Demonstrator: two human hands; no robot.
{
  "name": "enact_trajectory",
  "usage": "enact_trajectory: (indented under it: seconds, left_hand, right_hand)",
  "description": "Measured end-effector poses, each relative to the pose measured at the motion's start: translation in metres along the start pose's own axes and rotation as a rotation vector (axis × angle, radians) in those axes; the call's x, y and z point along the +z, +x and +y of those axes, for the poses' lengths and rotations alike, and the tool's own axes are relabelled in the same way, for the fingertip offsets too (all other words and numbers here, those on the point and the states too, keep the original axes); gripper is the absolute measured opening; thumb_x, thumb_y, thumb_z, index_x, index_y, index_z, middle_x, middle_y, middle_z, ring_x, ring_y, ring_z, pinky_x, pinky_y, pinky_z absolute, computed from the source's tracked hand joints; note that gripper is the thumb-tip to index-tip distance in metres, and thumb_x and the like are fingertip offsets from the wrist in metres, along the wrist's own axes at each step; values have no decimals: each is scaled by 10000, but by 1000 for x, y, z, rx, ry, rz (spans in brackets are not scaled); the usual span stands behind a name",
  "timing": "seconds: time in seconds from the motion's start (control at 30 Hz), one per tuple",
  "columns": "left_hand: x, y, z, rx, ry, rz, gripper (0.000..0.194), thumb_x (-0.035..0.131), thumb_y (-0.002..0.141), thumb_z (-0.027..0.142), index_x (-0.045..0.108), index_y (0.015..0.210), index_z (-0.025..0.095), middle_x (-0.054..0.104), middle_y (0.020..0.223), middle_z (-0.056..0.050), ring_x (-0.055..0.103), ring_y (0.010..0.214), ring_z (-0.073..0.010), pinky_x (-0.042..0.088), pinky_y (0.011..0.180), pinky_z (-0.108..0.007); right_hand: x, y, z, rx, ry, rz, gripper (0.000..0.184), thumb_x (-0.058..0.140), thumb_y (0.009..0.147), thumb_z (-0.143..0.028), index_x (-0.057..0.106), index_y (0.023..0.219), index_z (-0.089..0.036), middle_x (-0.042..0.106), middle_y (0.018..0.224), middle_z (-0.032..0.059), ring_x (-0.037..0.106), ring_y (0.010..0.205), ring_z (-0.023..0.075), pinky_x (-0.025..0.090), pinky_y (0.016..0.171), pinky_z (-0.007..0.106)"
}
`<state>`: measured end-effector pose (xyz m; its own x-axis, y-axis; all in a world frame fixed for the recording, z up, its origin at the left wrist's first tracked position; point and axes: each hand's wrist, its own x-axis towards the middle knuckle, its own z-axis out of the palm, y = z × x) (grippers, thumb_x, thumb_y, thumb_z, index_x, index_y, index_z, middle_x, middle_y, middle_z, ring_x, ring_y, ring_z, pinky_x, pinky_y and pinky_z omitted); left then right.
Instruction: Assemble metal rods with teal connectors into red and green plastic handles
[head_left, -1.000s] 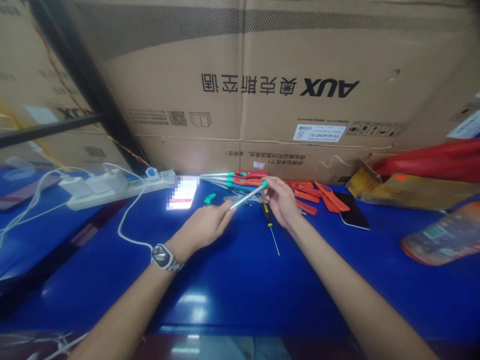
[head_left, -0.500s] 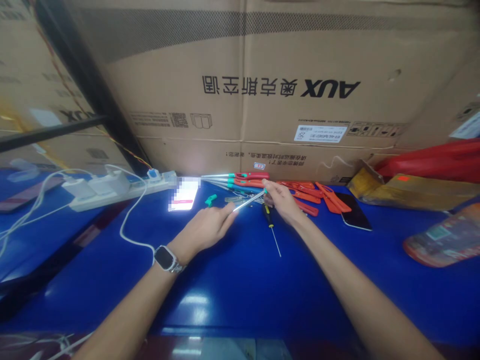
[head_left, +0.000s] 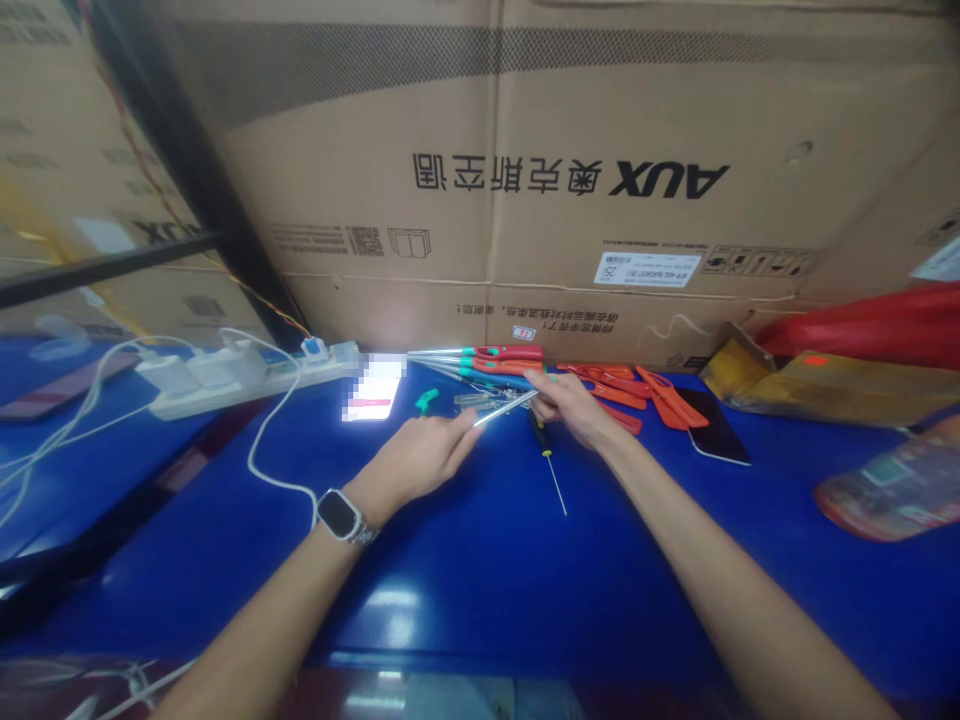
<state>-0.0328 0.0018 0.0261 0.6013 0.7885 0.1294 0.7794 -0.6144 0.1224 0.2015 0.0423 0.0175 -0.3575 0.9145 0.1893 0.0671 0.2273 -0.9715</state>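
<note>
My left hand [head_left: 420, 458], with a watch on its wrist, pinches the near end of a thin metal shaft [head_left: 504, 409]. My right hand [head_left: 571, 405] is closed round the shaft's far end, where a teal tip was showing; that end is now hidden in my fingers. The shaft lies low over the blue table [head_left: 480, 540]. A small black-handled screwdriver [head_left: 545, 452] rests on the table just beside my right hand. Behind my hands lie finished screwdrivers with red and teal handles [head_left: 495, 360] and a small teal cap [head_left: 425, 399].
Loose red handle pieces [head_left: 637, 388] and a dark phone [head_left: 716, 426] lie to the right. A lit phone [head_left: 373, 390], a power strip [head_left: 225, 380] with white cables sit left. A large cardboard box [head_left: 570, 180] walls the back. A red packet [head_left: 892, 485] lies far right.
My right hand has lowered toward the table and closed over the shaft's teal end. The shaft now lies flatter. My left hand has kept its grip.
</note>
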Motion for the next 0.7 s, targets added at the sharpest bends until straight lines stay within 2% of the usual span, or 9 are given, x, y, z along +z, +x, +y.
enact_trajectory:
  seconds: [0.07,0.17,0.27,0.47,0.7]
  left_hand:
    - [-1,0,0,-1,9,6,379,201,1057,417,508,1015,200,653,744,-40,668,683,-240,403,622,-316]
    - [-3,0,0,-20,13,7,363,208,1057,409,504,1010,204,640,720,-26,666,673,-231,395,613,-308]
    - [-4,-1,-1,-19,8,16,372,203,1056,419,505,1013,206,631,713,-20,665,673,-227,398,615,-305]
    - [-2,-1,-1,-5,10,16,396,190,1056,430,514,1024,204,658,750,-34,674,692,-232,424,634,-309]
    - [-1,0,0,10,10,23,387,199,1056,421,512,1009,197,659,749,-37,677,684,-229,420,624,-306]
  right_hand:
    - [1,0,-3,37,11,26,648,541,867,-650,253,461,-237,245,417,-67,244,438,85,198,500,285]
    - [3,-2,-7,76,119,128,555,556,840,-666,339,572,-231,276,454,-79,219,437,85,175,462,261]
    - [2,-6,-8,39,201,169,447,613,820,-601,388,689,-237,315,525,-78,242,458,92,157,438,233]
    - [1,-7,-5,13,161,144,509,693,738,-667,438,676,-230,323,534,-78,259,453,77,180,413,224]
    - [5,-5,-6,103,243,60,583,670,782,-647,314,565,-240,206,415,-109,159,390,58,115,391,241]
